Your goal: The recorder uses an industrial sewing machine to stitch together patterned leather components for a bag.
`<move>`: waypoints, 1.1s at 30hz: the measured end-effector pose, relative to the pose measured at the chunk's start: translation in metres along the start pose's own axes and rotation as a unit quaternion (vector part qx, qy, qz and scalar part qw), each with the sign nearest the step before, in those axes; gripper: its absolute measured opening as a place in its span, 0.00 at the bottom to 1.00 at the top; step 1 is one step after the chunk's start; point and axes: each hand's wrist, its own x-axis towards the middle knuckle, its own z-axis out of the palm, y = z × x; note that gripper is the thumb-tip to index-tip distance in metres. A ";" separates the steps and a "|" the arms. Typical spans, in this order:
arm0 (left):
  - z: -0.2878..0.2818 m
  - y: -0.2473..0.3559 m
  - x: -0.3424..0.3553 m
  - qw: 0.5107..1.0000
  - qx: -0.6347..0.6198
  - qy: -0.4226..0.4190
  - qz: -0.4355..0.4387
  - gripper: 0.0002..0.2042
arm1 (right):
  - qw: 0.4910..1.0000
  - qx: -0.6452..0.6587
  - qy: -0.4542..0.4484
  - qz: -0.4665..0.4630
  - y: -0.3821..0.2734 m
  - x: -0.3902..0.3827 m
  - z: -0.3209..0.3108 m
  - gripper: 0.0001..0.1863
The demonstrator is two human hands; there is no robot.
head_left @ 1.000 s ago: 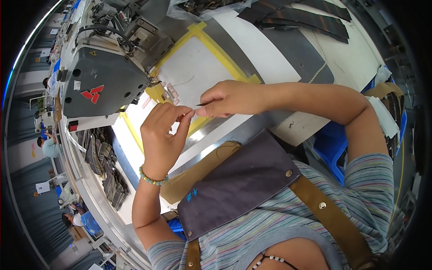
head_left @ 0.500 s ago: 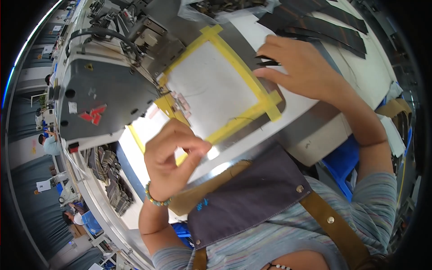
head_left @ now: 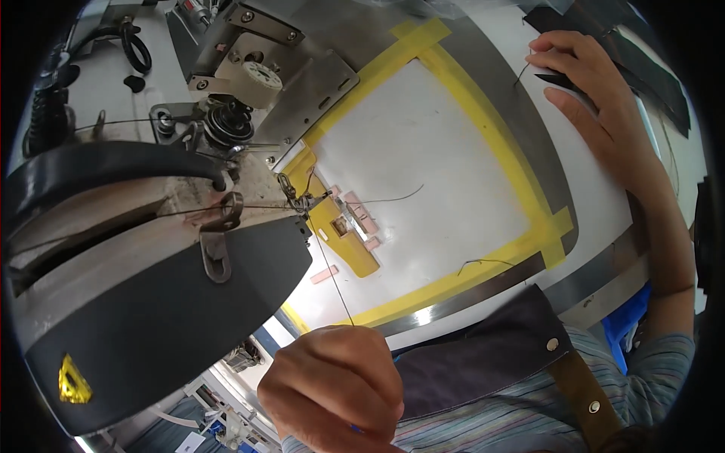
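My left hand (head_left: 336, 381) is closed in a fist at the bottom of the view. A dark thread (head_left: 332, 264) runs taut from the needle area of the sewing machine (head_left: 158, 317) down to this hand; the fingertips holding it are hidden. On the far right, my right hand (head_left: 604, 106) holds black pointed thread snips (head_left: 560, 81), partly hidden in the palm. A short thread (head_left: 521, 74) hangs by its fingertips. Below the needle sits a yellow plate (head_left: 359, 257) with a small square opening and pink pads (head_left: 361, 214) beside it.
A white work plate framed with yellow tape (head_left: 495, 136) spans the middle. A loose thread end (head_left: 400, 196) lies on it, with another thread scrap (head_left: 483, 262) on the near tape. Dark striped fabric strips (head_left: 657, 83) lie at the upper right. The machine's bulk fills the left.
The view has moved closer to the machine. My left hand has turned from a loose pinch to a fist, with a thread now visibly taut to it. My right hand still holds the snips.
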 end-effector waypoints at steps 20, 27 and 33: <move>0.022 0.020 -0.002 0.989 0.073 0.076 -0.108 0.14 | 0.999 0.019 0.004 -0.029 -0.004 -0.003 -0.003 0.21; -0.001 0.020 0.000 0.995 -0.013 -0.010 -0.099 0.10 | 0.999 0.032 -0.014 -0.006 -0.001 0.000 -0.002 0.21; 0.010 0.020 -0.007 0.993 0.017 0.032 -0.113 0.11 | 1.000 0.001 -0.029 0.001 0.004 -0.003 -0.002 0.21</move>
